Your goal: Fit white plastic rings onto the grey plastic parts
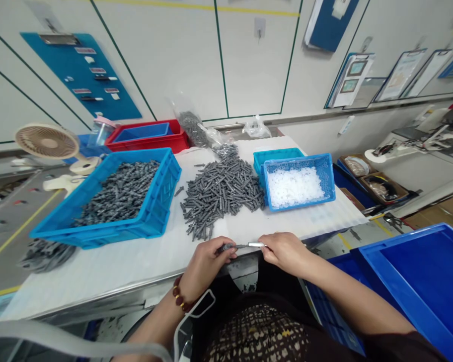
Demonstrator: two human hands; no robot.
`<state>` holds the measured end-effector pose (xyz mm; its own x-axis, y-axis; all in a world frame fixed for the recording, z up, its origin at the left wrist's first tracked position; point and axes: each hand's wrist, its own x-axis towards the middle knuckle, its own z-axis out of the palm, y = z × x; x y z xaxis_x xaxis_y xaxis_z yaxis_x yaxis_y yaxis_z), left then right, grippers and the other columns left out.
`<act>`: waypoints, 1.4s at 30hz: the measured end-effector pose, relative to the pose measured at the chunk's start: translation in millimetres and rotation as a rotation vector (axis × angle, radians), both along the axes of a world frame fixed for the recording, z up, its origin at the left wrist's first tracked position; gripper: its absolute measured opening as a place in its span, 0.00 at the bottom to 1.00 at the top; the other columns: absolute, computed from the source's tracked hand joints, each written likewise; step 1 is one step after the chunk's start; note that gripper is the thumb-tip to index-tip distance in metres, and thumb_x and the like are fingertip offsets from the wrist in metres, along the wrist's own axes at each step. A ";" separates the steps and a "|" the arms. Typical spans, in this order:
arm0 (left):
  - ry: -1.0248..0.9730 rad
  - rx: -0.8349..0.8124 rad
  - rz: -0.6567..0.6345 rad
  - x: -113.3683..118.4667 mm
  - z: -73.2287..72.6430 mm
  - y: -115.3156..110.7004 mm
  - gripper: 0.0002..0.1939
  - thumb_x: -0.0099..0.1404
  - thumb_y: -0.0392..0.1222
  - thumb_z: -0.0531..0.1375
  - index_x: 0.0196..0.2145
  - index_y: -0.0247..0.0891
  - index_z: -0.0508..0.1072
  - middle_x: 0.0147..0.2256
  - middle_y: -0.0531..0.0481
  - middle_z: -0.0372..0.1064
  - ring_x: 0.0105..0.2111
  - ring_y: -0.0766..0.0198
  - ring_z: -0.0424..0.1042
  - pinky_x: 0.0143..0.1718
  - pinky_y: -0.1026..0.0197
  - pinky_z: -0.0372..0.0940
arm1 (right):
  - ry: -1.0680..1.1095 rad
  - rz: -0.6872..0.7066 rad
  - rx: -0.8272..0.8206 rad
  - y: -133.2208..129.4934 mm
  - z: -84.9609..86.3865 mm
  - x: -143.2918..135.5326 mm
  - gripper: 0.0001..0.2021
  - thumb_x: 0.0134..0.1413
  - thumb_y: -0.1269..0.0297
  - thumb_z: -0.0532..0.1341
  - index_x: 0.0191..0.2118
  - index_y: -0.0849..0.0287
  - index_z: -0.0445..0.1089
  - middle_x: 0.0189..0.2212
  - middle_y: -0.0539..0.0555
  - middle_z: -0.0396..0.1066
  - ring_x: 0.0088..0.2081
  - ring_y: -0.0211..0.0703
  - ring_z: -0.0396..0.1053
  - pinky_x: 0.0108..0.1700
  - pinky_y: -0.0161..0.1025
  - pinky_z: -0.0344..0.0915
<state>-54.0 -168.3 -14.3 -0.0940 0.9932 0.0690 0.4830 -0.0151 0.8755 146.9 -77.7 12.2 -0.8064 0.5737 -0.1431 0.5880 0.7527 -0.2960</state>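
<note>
Grey part (226,247) is pinched by the left hand (210,255), white rod (255,245) by the right hand (287,254), near the worktop's front edge (136,278), probably for control.

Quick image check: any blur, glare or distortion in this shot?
Head view: wide-angle distortion likely, wall lines lean different ways. Head view: lighting fairly even, but white pieces look nearly washed out. Head view: pale band at lower left looks out of focus. Head view: dark part in left hand too soft for fine detail.

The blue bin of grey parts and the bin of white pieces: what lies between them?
In the head view, a loose pile of grey parts lies there, on the white surface.
</note>
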 end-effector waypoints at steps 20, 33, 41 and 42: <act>0.100 -0.075 -0.089 19.8 4.3 -11.7 0.07 0.61 0.41 0.55 0.33 0.39 0.73 0.27 0.53 0.74 0.28 0.65 0.72 0.30 0.67 0.65 | 0.005 0.015 0.029 -14.8 -9.8 -5.4 0.15 0.58 0.56 0.52 0.31 0.59 0.72 0.27 0.55 0.74 0.29 0.42 0.68 0.30 0.34 0.51; -0.010 -0.098 -0.113 8.2 -13.1 -9.6 0.13 0.63 0.45 0.54 0.39 0.38 0.74 0.29 0.50 0.74 0.26 0.65 0.73 0.30 0.65 0.69 | 0.192 0.165 -0.227 -3.2 -21.1 6.6 0.13 0.59 0.67 0.50 0.43 0.57 0.69 0.36 0.53 0.73 0.35 0.40 0.67 0.35 0.33 0.55; 0.004 -0.087 -0.128 10.9 -8.7 -13.1 0.12 0.64 0.46 0.54 0.38 0.38 0.74 0.28 0.51 0.74 0.24 0.66 0.72 0.29 0.66 0.68 | 0.126 0.132 -0.170 -4.4 -22.3 3.2 0.10 0.59 0.66 0.52 0.34 0.59 0.70 0.28 0.51 0.71 0.28 0.38 0.64 0.29 0.33 0.48; 0.002 -0.084 -0.131 12.2 -7.1 -13.8 0.12 0.64 0.45 0.54 0.38 0.38 0.74 0.28 0.51 0.74 0.24 0.66 0.72 0.29 0.66 0.68 | 0.109 0.121 -0.138 -5.4 -22.1 2.3 0.11 0.59 0.64 0.52 0.33 0.59 0.70 0.27 0.51 0.72 0.28 0.38 0.64 0.28 0.33 0.47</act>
